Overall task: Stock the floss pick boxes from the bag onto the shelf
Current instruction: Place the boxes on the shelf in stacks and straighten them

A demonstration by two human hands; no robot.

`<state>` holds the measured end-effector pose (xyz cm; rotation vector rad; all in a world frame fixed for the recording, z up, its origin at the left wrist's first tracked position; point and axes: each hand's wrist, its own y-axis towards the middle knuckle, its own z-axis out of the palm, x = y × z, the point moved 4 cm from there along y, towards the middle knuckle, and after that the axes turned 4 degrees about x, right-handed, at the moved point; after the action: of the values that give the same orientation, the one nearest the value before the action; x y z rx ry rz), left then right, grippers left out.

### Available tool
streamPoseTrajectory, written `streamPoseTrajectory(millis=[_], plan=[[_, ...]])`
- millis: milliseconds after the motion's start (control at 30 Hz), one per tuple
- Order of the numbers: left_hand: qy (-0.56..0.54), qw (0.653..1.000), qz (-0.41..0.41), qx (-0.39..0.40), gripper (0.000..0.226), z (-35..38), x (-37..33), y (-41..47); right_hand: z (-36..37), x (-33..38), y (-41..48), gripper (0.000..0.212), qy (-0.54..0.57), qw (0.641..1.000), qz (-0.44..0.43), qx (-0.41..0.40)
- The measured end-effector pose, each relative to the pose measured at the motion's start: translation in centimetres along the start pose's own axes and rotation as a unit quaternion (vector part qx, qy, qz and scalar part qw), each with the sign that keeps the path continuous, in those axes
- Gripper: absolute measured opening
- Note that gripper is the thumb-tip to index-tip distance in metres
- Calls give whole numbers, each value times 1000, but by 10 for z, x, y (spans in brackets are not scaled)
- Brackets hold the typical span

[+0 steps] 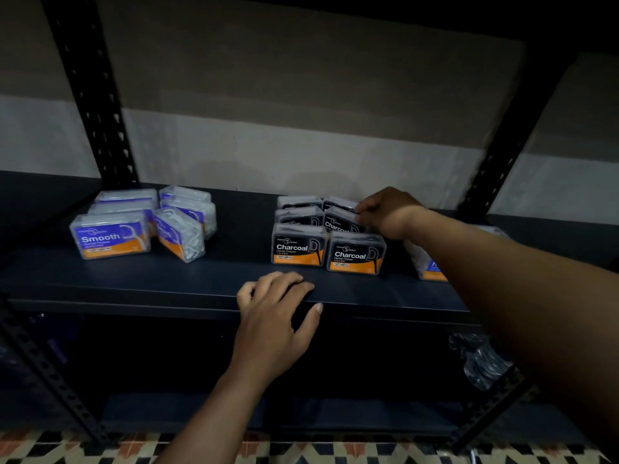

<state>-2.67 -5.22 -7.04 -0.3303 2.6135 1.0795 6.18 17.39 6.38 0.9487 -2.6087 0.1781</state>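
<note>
1. Head view: the dark metal shelf board (167, 279) is showing open room along its near edge and between the two box groups.
2. The left hand (274, 303) is resting on that near edge, fingers loosely bent on top and thumb along the front lip, holding nothing.
3. The right hand (385, 211) is reaching far right, its fingers curling round the top corner of the rear Charcoal box (340, 203).
4. The clear plastic, black-labelled Charcoal floss pick boxes (298, 246) are standing in two touching columns, three deep.
5. The clear, blue-and-orange Smooth floss pick boxes (110, 237) are clustering at the left, well apart.
6. The crumpled clear plastic bag (482, 360) is lying below the shelf, at the right.
</note>
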Motion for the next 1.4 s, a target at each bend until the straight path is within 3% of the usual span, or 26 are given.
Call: streamPoseTrajectory(millis=[1133, 1333, 1400], plan=[[9, 1000, 0, -12, 32, 2, 0, -1, 0, -25, -17, 25, 124, 989, -35, 74], [9, 1000, 3, -13, 31, 2, 0, 0, 1, -25, -17, 22, 132, 988, -56, 57], [9, 1000, 2, -12, 31, 2, 0, -1, 1, -23, -18, 35, 134, 987, -72, 58]])
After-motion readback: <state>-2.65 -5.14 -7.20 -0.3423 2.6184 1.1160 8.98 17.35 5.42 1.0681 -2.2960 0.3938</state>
